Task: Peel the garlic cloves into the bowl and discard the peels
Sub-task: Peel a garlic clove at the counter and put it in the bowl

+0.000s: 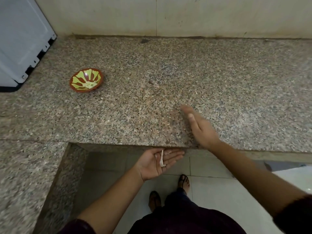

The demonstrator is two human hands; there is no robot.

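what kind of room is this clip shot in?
Most likely a home kitchen: a speckled granite counter runs along a tiled wall, a small painted bowl on it holds what looks like peeled garlic, and a white appliance stands at the far left.

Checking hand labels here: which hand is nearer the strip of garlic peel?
Left. The peel lies across the upturned left hand, below the edge of the counter. The right hand is open over it, farther right, not touching the peel.
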